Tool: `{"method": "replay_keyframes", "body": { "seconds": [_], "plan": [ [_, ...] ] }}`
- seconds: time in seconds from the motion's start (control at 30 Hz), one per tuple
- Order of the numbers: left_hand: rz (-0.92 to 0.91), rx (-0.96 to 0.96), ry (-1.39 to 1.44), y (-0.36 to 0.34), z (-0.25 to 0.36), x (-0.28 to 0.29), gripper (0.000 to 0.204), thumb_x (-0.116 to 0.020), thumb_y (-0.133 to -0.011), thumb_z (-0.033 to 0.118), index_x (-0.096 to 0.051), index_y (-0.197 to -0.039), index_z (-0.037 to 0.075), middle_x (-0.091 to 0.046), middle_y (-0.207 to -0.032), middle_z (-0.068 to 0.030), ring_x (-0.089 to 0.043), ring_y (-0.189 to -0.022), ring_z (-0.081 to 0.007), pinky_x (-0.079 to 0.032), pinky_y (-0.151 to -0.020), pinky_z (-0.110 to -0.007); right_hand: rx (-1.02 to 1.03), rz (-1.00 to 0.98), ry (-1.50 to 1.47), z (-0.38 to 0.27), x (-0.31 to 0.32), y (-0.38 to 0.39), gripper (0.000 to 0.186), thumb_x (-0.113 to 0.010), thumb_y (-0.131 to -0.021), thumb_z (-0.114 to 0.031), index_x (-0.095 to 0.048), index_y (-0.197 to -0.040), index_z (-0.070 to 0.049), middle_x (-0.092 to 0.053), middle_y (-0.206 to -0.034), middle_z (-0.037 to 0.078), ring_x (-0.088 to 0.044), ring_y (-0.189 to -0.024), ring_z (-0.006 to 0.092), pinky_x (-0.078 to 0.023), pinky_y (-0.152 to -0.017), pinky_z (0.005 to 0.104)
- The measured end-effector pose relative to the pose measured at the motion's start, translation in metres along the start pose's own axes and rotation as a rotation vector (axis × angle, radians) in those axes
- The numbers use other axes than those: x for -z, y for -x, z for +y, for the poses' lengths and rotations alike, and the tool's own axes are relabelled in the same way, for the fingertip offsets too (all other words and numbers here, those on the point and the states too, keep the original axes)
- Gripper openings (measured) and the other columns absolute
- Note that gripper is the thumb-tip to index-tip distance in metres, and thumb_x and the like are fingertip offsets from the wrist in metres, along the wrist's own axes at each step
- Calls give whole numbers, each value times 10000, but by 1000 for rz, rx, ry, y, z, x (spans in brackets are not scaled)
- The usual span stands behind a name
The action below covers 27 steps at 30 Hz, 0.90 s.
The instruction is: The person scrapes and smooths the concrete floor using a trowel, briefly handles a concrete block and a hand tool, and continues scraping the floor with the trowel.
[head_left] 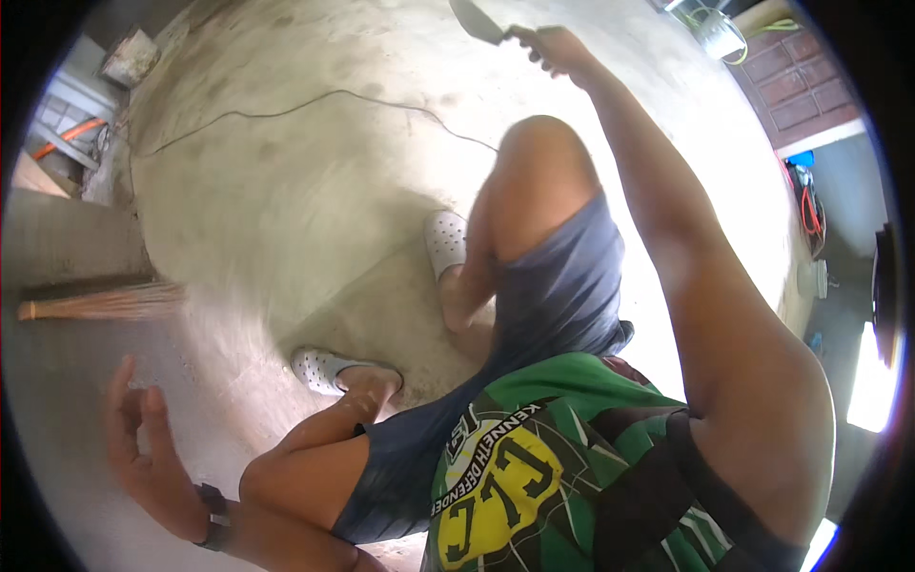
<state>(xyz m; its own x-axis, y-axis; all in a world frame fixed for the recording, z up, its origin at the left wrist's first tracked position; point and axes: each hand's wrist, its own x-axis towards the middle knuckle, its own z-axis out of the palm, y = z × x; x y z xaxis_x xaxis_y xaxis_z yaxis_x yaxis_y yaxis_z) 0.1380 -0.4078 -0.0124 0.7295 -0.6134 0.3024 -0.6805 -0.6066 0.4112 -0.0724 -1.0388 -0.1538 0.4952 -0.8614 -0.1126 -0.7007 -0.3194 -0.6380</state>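
Observation:
My right hand (pixel 553 50) is closed around the handle of a trowel (pixel 477 21) with a flat grey blade. My arm stretches far forward, so the trowel is at the top edge of the view, over the pale concrete floor (pixel 286 181). Part of its blade runs out of the picture. At the lower left my left hand (pixel 148 448) hangs in the air, fingers apart and nothing in it, a dark band around the wrist. Nearest to it is a stick broom (pixel 105 301), lying beside the grey wall.
My bent legs and light perforated clogs (pixel 324 370) take up the middle. A thin dark cable (pixel 338 93) winds across the floor ahead. A block (pixel 132 57) stands at the far left. At the far right are a bucket (pixel 717 36) and a brown panelled door (pixel 796 81).

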Motion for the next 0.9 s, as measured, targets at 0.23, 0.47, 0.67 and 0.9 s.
{"method": "replay_keyframes", "body": {
  "seconds": [0.23, 0.47, 0.67, 0.9],
  "plan": [
    [155, 210, 13, -24, -49, 18, 452, -646, -1044, 371, -665, -1395, 86, -584, -867, -21, -536, -798, -114, -500, -756, -301, -102, -199, 426, 189, -87, 91, 664, -496, -1021, -608, -732, -1149, -1, -739, -1083, 226, -728, -1016, 352, -580, -846, 480],
    [-282, 521, -347, -49, -149, 12, 416, -655, -1025, 254, -652, -1368, 18, -715, -998, -88, -602, -765, -123, -535, -725, -280, -112, -629, 358, 168, -181, 218, 559, -541, -1025, -529, -588, -1333, -65, -721, -1182, 213, -683, -1120, 404, -533, -940, 523],
    [-524, 842, -110, 13, -263, -43, 401, -671, -979, 311, -682, -1235, 2, -714, -1013, -115, -688, -856, -204, -588, -771, -359, 116, -768, 181, 113, -256, 230, 405, -534, -1014, -363, -599, -1386, -216, -728, -1101, 224, -694, -1046, 426, -534, -903, 541],
    [-347, 818, 23, 10, -236, -71, 378, -630, -966, 316, -667, -1226, 44, -676, -1016, -92, -662, -853, -193, -563, -806, -363, 35, -771, 326, 136, -252, 205, 374, -473, -1045, -347, -623, -1381, -284, -744, -1107, 177, -718, -1047, 377, -557, -895, 515]
  ]
}}
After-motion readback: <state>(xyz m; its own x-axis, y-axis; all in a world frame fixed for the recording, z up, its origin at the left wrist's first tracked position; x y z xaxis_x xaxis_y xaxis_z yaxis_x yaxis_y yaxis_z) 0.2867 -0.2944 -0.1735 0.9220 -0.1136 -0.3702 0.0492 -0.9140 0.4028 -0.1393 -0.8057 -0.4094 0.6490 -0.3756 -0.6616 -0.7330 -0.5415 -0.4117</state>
